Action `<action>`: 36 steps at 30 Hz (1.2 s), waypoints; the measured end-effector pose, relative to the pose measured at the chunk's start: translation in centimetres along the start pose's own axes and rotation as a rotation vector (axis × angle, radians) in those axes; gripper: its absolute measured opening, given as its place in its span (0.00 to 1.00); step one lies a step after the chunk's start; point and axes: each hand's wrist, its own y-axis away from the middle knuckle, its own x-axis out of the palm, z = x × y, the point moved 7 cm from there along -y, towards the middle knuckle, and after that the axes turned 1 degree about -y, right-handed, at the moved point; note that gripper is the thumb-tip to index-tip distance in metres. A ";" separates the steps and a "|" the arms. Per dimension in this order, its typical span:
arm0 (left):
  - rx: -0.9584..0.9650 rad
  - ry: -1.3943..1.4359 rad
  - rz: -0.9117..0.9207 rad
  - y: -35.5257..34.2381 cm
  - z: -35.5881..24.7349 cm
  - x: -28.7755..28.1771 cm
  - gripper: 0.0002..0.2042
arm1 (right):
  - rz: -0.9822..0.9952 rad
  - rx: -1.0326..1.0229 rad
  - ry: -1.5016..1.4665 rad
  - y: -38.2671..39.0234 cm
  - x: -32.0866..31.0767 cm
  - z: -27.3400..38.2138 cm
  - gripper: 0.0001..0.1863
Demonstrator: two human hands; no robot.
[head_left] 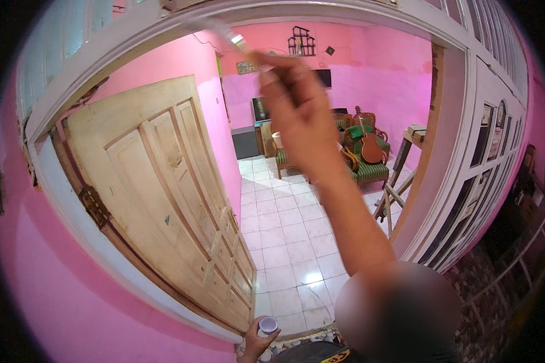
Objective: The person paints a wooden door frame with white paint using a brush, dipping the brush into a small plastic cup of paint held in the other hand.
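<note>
My right hand [297, 115], blurred by motion, is raised high in the middle with its fingers closed around a paintbrush [238, 42]. The brush points up and to the left. Its smeared bristle end overlaps the white top of the door frame [130, 43]; whether it touches cannot be made out. Low down near the bottom edge, my left hand [257, 343] grips a small round cup [268, 326] with its open top facing up. Pale, whitish contents show inside the cup.
An unpainted wooden panel door [157, 163] stands swung inward at left. White-tiled floor [284, 221] leads to carved chairs with green striped seats and a guitar [372, 147]. A wooden stand [396, 181] is just inside at right, beside a white window frame [481, 163]. Walls [48, 266] are pink.
</note>
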 end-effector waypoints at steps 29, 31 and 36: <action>-0.059 0.045 0.048 0.1 1.3 1.8 0.29 | 0.034 -0.003 0.077 0.0 -2.5 -4.3 0.12; -0.101 0.049 0.005 0.3 0.7 1.6 0.29 | -0.033 -0.017 0.189 -0.8 -5.7 -3.2 0.12; -0.047 0.048 0.037 -0.1 0.9 3.0 0.28 | -0.298 0.052 0.029 -2.3 -14.4 -0.9 0.12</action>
